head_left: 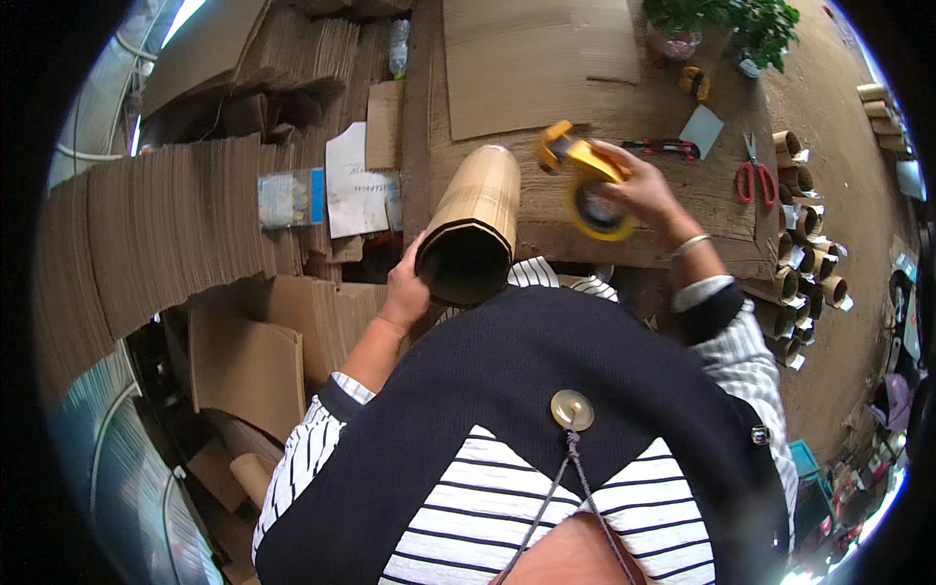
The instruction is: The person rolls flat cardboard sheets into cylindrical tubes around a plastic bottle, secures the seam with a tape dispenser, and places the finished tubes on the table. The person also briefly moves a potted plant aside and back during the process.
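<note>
My left hand [405, 292] is closed on the near rim of a cardboard tube [478, 195], its fingers partly hidden behind the wall. The tube lies on the wooden table with its dark open end toward me. In my right hand [639, 190] is a yellow tape dispenser [590, 166] with a roll of tape, raised over the table to the right of the tube and apart from it. The dispenser is slightly blurred.
Flat cardboard sheets [526, 68] lie at the table's back. To the right are a red-black utility knife [663, 148], red-handled scissors [756, 180], a tape measure [694, 83] and potted plants [726, 24]. Stacked cardboard [166, 224] fills the left; several tubes [804, 258] sit on the floor at right.
</note>
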A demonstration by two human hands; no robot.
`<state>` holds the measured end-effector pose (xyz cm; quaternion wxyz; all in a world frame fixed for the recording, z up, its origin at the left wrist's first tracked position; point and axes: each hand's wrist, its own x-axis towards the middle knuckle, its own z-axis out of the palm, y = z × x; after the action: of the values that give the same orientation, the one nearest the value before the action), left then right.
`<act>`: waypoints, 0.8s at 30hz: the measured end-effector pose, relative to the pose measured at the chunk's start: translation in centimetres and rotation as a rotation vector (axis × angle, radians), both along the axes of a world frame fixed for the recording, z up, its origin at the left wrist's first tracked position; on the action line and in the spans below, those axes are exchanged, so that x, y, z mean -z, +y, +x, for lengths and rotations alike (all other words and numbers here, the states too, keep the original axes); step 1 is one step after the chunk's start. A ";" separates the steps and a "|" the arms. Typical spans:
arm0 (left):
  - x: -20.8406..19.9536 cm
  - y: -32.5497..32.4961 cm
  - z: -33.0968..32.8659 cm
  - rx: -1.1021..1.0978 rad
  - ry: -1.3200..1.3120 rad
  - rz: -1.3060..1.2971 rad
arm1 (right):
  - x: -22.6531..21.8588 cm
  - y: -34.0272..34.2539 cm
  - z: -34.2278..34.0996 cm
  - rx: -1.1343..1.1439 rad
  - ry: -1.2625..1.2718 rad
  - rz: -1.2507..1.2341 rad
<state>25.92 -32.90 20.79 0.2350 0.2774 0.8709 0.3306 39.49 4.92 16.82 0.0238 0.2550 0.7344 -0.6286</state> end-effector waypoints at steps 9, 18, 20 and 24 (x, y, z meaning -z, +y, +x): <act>-2.2 5.9 -6.2 -0.199 -0.319 0.025 | 12.7 -1.2 4.1 0.417 -0.106 0.053; -0.6 10.1 -14.9 0.553 0.050 -0.071 | 20.6 6.5 14.0 0.311 -0.386 0.186; -0.8 9.5 -16.0 0.632 -0.001 -0.105 | 18.2 6.7 12.4 0.201 -0.453 0.349; -1.1 12.2 -14.9 0.572 -0.096 -0.128 | 18.8 12.2 11.4 0.378 -0.323 0.291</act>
<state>10.97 -20.67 21.89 0.3765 0.4804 0.7643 0.2082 50.85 17.16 -1.97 -0.0138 0.4850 0.7429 -0.4612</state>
